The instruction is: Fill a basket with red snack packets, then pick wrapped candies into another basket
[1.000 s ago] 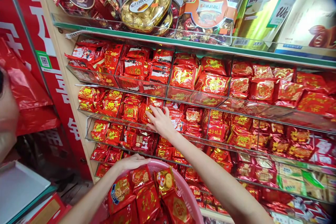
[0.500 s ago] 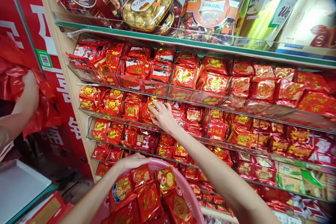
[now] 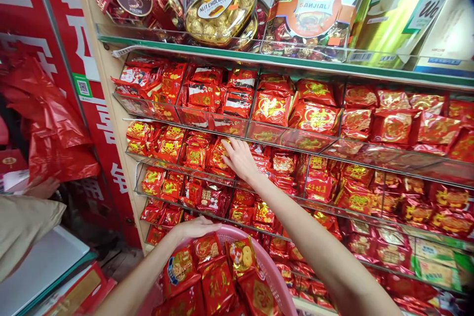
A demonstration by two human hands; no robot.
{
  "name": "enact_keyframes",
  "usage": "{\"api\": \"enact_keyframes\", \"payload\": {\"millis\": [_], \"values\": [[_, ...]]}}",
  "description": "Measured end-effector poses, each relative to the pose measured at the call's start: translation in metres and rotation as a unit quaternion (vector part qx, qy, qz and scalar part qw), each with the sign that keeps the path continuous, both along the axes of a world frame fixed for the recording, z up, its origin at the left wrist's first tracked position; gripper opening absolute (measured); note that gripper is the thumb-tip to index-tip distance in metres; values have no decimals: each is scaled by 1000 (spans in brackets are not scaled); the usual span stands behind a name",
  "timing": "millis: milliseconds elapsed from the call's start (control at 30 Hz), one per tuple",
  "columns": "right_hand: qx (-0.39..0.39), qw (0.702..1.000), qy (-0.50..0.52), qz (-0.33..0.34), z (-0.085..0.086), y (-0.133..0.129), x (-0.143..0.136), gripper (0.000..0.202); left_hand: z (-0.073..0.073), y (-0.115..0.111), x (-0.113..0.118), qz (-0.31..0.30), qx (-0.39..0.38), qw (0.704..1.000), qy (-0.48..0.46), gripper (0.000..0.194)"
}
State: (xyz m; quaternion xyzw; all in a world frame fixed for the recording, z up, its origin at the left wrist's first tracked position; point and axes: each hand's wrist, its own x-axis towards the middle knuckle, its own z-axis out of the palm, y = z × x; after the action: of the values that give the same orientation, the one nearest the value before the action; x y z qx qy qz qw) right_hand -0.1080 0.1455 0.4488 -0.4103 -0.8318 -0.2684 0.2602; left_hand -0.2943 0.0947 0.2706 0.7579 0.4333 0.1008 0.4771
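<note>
My left hand (image 3: 196, 227) lies over the far rim of a pink plastic basket (image 3: 276, 271), gripping its edge. Inside the basket are several red and gold snack packets (image 3: 218, 284), one picturing round biscuits. My right hand (image 3: 240, 160) reaches into the second row of the shelf, thumb and fingers apart. Its fingertips touch or hover just over a red and gold packet (image 3: 219, 153); the contact is partly hidden by the hand. Red packets (image 3: 284, 162) sit in the compartment to its right.
Clear shelf dividers and lips (image 3: 229, 123) front the stepped rows. Above, a green-edged shelf (image 3: 237, 57) bears a nut chocolate box (image 3: 222, 7) and a green-gold wafer tin (image 3: 398, 15). At left are another person's sleeve (image 3: 27, 229), a red plastic bag (image 3: 55, 123) and a white tray (image 3: 55, 256).
The view has shifted, so the shelf sits further right. My right hand's fingers have drawn a little closer together at the packets. The other person's arm has lowered from the red bag.
</note>
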Motion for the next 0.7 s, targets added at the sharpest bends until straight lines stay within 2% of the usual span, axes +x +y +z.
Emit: {"api": "enact_keyframes", "payload": {"millis": [167,400,567,700], "values": [[25,999,-27,-11,-1,6,0,44,3,-2,0,-3,-5,1000,7,66],[4,999,-2,-32,0,19,-5,49,7,-2,-1,-11,4,1000,11,63],[31,998,27,-49,-5,17,-11,48,7,-2,-2,-8,-3,1000,12,62],[26,998,36,-35,-8,12,-9,46,9,-5,-5,0,-16,1000,10,62]]}}
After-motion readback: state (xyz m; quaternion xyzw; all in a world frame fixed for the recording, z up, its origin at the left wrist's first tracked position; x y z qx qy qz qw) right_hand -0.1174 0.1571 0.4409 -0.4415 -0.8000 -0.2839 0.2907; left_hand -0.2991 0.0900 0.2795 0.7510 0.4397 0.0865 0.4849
